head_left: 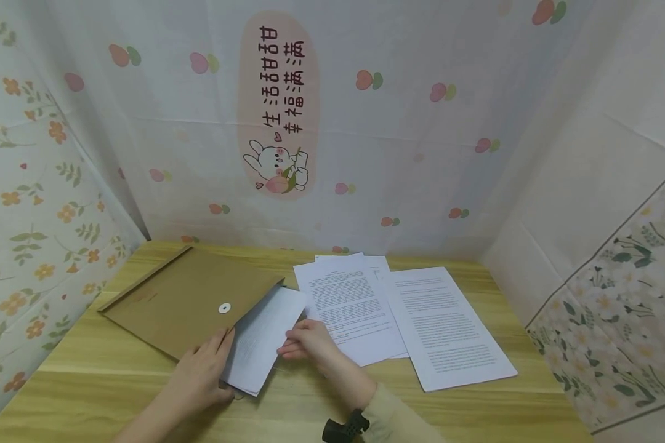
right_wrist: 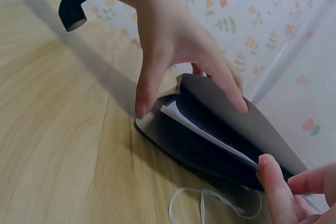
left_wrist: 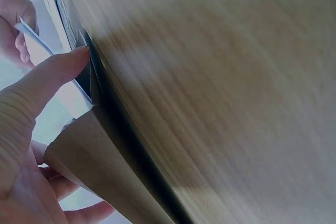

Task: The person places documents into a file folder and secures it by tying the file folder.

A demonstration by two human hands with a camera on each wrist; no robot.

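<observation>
A brown kraft document envelope (head_left: 172,301) with a round white button lies on the left of the table, its mouth facing right. My left hand (head_left: 202,372) grips the near corner of that mouth, thumb at the lower panel and fingers over the upper one; the right wrist view shows the mouth spread apart. Printed papers (head_left: 266,338) stick partly out of it. At their outer edge my right hand (head_left: 313,344) pinches the papers, its fingertips also showing beside the stack in the right wrist view. White string (right_wrist: 202,195) trails below the mouth.
To the right, overlapping printed sheets (head_left: 343,307) lie near the right hand. Another printed stack (head_left: 446,326) sits farther right on the wooden table (head_left: 532,412). Patterned cloth (head_left: 410,154) hangs behind and at both sides.
</observation>
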